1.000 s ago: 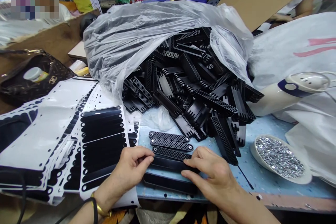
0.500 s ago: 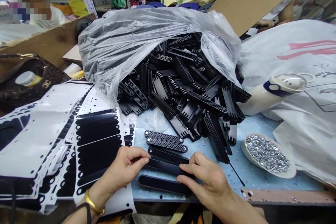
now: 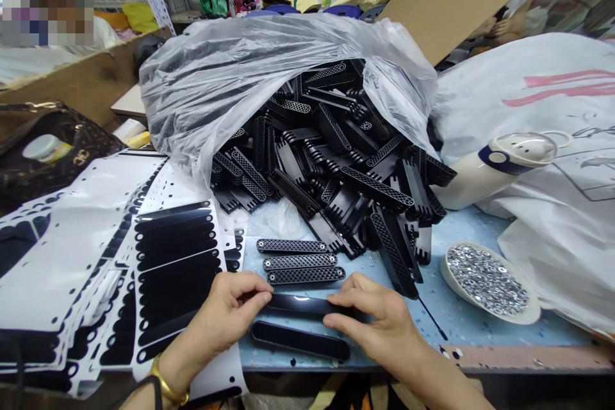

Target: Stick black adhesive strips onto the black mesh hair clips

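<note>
A glossy black strip with rounded ends, like a sticker (image 3: 300, 305), is stretched between my hands. My left hand (image 3: 235, 307) pinches its left end between thumb and fingers. At the right end my right hand (image 3: 372, 314) grips it, and the fingers hide that tip. Just in front lies a black bar (image 3: 300, 340) with a smooth, dark upper face. Behind the strip are three black bars with a lattice pattern, the farthest bar (image 3: 291, 246), the middle bar (image 3: 298, 262) and the nearest bar (image 3: 306, 276), side by side. Sheets of black stickers (image 3: 175, 275) lie left of my left hand.
A clear plastic bag (image 3: 250, 45) spills a heap of black bars (image 3: 336, 160) across the back. A white bowl of small metal rings (image 3: 487, 282) and a cream bottle (image 3: 473, 176) stand right. A handbag (image 3: 91, 134) sits left. Another person (image 3: 103, 32) is at the far left.
The strip has gone from slanting to nearly level between my hands. The lattice bars behind it have shifted, so three now show fully. My grip at both ends looks the same.
</note>
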A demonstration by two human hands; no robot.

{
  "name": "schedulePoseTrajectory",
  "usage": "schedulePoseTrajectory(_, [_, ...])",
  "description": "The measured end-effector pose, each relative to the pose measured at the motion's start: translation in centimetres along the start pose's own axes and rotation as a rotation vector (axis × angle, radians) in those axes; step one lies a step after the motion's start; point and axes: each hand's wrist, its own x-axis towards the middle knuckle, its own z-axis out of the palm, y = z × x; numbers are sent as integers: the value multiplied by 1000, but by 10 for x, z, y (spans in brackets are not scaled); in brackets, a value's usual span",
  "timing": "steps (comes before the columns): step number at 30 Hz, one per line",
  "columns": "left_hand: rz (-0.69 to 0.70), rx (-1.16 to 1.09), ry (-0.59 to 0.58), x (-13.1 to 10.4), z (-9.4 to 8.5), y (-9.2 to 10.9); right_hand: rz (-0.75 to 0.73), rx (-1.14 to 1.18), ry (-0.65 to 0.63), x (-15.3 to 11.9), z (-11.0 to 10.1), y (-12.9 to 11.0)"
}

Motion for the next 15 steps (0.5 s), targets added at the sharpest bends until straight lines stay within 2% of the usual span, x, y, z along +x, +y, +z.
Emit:
schedulePoseTrajectory(3, [-2,-4,-4,1,0,-1,68,53,-3,0,0,2])
schedulePoseTrajectory(7, [5,-1,4,0,-1,-2,26,86,52,-3,2,6])
schedulePoseTrajectory(15, [-3,-1,5,0,-1,-1,71,155,26,-6,1,8])
